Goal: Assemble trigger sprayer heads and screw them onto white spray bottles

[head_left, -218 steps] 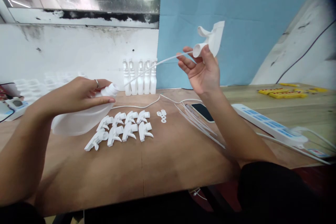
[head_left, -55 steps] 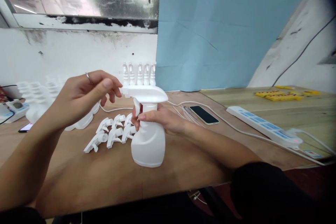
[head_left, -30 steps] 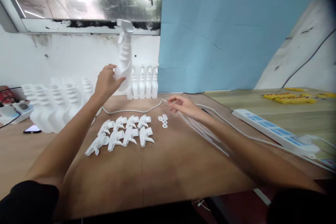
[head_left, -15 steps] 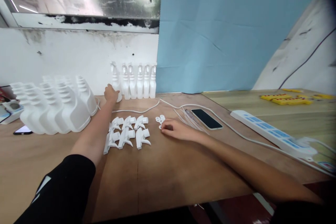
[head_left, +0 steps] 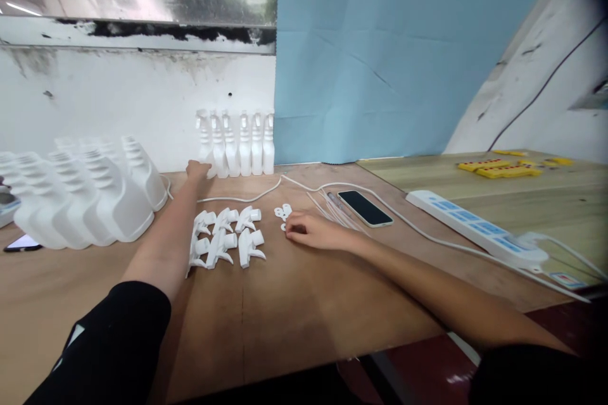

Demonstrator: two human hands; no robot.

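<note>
Where the end bottle (head_left: 204,142) was met by the left grip (head_left: 197,169), level seating was advised; closure there and at the right grip (head_left: 308,230) was indeterminable.

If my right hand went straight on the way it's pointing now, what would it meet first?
Most likely the small white washers right at the fingertips of your right hand; whether it touches one is hard to tell. Beyond them lie the white trigger sprayer heads.

A long white power strip (head_left: 475,231) lies along the brown wooden table's (head_left: 294,304) right edge; a light-blue cloth sheet (head_left: 380,69) hangs beyond the far edge.
</note>
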